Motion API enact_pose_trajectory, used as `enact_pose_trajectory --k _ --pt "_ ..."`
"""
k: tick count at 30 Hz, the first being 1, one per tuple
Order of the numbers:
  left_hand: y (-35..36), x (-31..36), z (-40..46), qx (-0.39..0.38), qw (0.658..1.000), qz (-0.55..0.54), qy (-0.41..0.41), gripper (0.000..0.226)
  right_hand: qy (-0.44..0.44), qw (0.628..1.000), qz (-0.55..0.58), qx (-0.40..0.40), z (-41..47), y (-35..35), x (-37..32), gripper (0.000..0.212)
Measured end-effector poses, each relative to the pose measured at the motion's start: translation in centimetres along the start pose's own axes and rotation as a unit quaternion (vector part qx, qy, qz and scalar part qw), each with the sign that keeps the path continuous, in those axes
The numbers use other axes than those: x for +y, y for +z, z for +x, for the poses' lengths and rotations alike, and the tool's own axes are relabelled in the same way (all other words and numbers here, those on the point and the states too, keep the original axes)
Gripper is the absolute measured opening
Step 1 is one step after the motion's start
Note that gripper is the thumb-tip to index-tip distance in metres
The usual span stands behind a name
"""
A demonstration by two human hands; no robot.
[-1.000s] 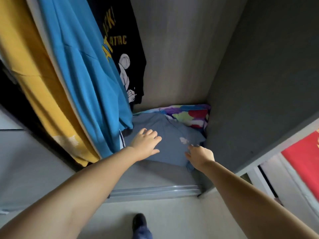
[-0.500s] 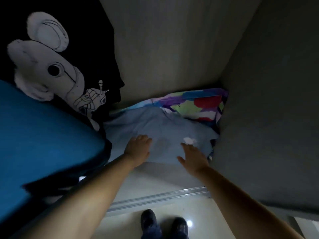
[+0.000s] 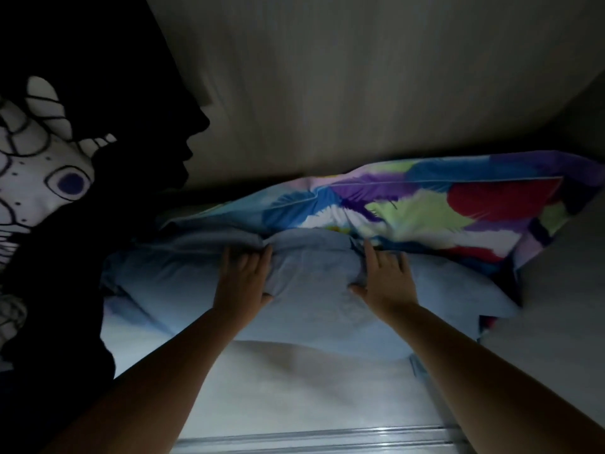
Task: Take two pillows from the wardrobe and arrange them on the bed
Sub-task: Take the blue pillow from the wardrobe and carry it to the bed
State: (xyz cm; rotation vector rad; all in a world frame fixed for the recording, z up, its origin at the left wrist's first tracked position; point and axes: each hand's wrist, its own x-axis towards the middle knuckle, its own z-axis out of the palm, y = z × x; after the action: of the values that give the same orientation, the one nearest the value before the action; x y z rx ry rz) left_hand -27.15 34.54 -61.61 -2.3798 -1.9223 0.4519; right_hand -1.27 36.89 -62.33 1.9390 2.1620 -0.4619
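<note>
Hands are both down on the pale blue pillow (image 3: 314, 309), which lies on the floor of the wardrobe (image 3: 327, 77) and serves as reference for what follows. Left hand (image 3: 244, 283) rests palm-down left of the pillow's centre, fingers curled into the cloth at its far edge and bunching a fold; it appears to be gripping the fabric. Right hand (image 3: 386, 283) lies right of centre, fingers extended toward the far edge, thumb pressed into the cover; whether it has actual hold of the cloth cannot be told. Behind the blue pillow, touching its far edge and running out to its right, sits a multicoloured pillow (image 3: 442, 204) against the wardrobe's back panel. Left of the blue pillow hangs a black printed shirt (image 3: 49, 178), overlapping its left end. Nearer than the pillow, a metal door track (image 3: 314, 437) crosses the view.
</note>
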Motion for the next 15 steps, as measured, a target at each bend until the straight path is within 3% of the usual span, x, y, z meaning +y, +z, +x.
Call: enact_pose_trajectory --k 3,8,10,13,15 --pt "-0.3 0.3 0.3 -0.036 0.999 0.019 -0.015 0.1 -0.026 0.999 -0.042 0.001 -1.0 0.3 -0.2 0.102" --pt "-1.6 1.2 1.8 -0.118 0.993 0.013 -0.016 0.05 -0.052 0.994 -0.088 -0.049 -2.4 -0.2 0.5 0.097" --pt "-1.8 1.4 1.3 -0.124 0.992 0.008 -0.002 0.037 -0.034 0.992 -0.093 -0.083 -2.6 -0.7 0.5 0.081" --pt "-2.2 1.3 -0.5 -0.129 0.991 0.026 0.02 0.031 -0.019 0.993 -0.059 -0.1 -4.2 -1.6 0.4 0.035" --pt "-3.3 1.4 -1.5 -0.133 0.989 0.052 0.024 0.031 -0.017 0.993 -0.065 -0.099 -6.0 -2.5 0.5 0.031"
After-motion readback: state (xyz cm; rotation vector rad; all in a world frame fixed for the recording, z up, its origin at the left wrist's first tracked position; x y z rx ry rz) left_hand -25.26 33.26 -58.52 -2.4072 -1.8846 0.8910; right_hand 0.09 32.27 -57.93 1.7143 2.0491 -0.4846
